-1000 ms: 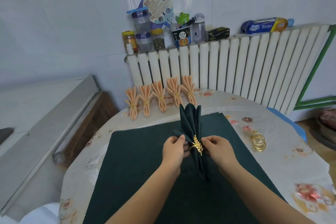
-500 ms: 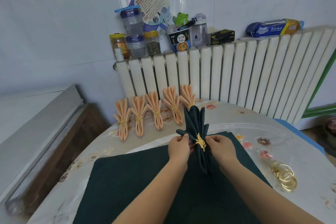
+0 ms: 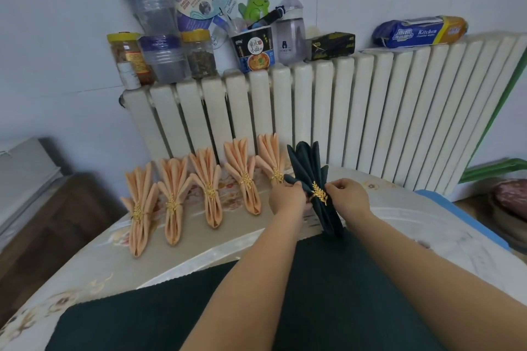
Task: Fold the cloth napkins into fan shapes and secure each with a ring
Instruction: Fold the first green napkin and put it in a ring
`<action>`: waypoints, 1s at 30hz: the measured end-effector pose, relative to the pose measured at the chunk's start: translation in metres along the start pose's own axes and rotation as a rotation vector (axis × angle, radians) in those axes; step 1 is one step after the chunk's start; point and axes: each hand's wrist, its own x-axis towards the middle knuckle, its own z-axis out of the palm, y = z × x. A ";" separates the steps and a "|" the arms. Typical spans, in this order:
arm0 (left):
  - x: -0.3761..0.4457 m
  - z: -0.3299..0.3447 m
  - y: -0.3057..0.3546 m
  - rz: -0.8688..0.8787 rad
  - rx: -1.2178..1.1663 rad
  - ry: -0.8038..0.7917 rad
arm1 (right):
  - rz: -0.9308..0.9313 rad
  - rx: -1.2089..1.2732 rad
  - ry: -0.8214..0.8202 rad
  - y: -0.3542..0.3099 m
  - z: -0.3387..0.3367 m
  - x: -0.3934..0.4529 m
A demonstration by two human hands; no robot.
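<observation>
A dark green napkin [image 3: 309,164] folded into a fan is held upright above the far part of the table, a gold leaf ring [image 3: 319,196] round its middle. My left hand [image 3: 288,198] pinches the napkin's left side at the ring. My right hand [image 3: 346,198] pinches its right side. Several peach fan napkins [image 3: 209,188] with gold rings lie in a row to the left, along the table's back edge. A dark green flat cloth [image 3: 342,293] covers the table under my forearms.
A white radiator [image 3: 356,122] stands right behind the table, its top loaded with jars, cups, a bottle and a wipes pack [image 3: 419,33]. The floral tablecloth [image 3: 99,273] shows at left. A wooden and grey ledge sits lower left.
Both hands carried the ringed green napkin away from me toward the back of the table, beside the row of peach fans. The loose gold rings at right have left the view.
</observation>
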 end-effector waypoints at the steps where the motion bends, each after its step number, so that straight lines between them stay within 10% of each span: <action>1: 0.015 0.004 -0.003 0.003 0.007 0.016 | -0.009 -0.022 -0.008 0.000 0.001 0.007; 16: -0.029 -0.001 -0.003 0.102 0.208 0.122 | -0.016 -0.103 -0.039 0.008 -0.004 -0.004; 30: -0.200 -0.091 -0.030 0.222 0.518 -0.094 | -0.218 -0.102 -0.126 0.000 -0.075 -0.167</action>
